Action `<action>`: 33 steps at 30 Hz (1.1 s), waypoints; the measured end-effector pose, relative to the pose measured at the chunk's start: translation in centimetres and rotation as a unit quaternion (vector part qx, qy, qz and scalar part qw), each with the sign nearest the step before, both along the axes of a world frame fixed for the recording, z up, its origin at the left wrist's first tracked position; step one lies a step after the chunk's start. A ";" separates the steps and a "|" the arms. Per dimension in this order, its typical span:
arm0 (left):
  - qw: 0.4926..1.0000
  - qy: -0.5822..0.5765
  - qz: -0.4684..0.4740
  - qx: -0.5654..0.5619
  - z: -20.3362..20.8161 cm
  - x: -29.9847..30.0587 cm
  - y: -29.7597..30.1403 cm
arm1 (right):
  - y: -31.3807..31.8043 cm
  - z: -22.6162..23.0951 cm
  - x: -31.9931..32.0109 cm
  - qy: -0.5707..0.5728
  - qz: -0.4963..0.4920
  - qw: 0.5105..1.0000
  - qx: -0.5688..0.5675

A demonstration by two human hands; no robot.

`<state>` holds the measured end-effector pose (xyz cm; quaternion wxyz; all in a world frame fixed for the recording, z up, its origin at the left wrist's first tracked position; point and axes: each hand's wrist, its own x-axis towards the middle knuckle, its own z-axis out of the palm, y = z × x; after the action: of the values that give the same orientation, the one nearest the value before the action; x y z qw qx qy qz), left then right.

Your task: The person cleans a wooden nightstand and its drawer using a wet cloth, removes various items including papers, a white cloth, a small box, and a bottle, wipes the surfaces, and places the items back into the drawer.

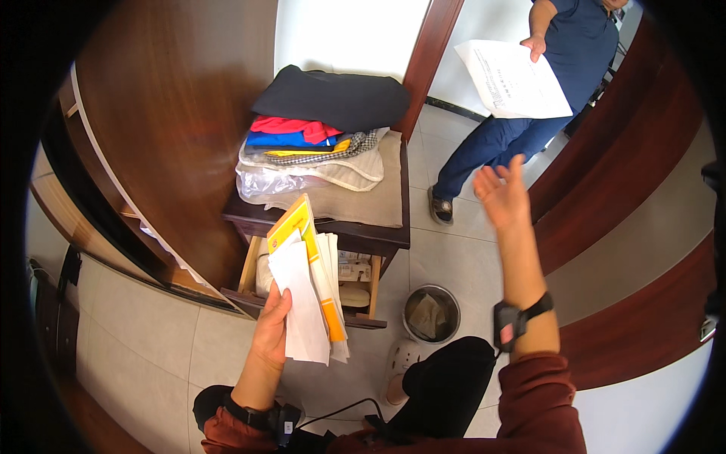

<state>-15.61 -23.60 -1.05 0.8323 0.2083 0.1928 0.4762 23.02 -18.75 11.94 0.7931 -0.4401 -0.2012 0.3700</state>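
My left hand point(272, 327) is closed around a bundle of white papers point(306, 306) and yellow-and-white envelopes point(293, 218), held upright above a pulled-out drawer. The open drawer point(374, 284) belongs to a dark wooden nightstand point(370, 240); white boxes and a pale rounded item lie inside, partly hidden by the bundle. My right hand point(503, 195) is raised with its fingers spread, palm up and holding nothing. It reaches toward another person point(582, 53) in dark blue, whose hand grips a large printed white sheet point(514, 79). A gap separates my right hand from that sheet.
Folded clothes point(329, 102) in black, red, blue and checks are stacked on the nightstand over a beige cloth point(389, 185). A metal bin point(431, 314) with a bag inside stands on the tiled floor. Dark wooden panels point(181, 136) rise at left; a reddish-brown door point(628, 189) stands at right.
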 end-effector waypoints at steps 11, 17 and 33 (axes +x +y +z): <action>0.997 0.071 0.034 0.004 0.4 0.8 -0.9 | 3.7 2.1 3.6 -0.009 0.082 0.985 0.151; 0.974 0.176 0.144 0.014 0.2 -1.2 -3.7 | -3.9 -5.5 -9.4 -0.120 0.288 0.950 0.037; 0.920 0.033 0.292 0.258 2.7 -8.9 -12.8 | -9.9 -6.8 -27.8 -0.153 0.577 0.802 0.025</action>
<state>-24.49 -36.42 1.70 0.5671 0.3654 0.1428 0.7242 -4.74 -28.60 5.18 0.4029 -0.2733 -0.5457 0.6821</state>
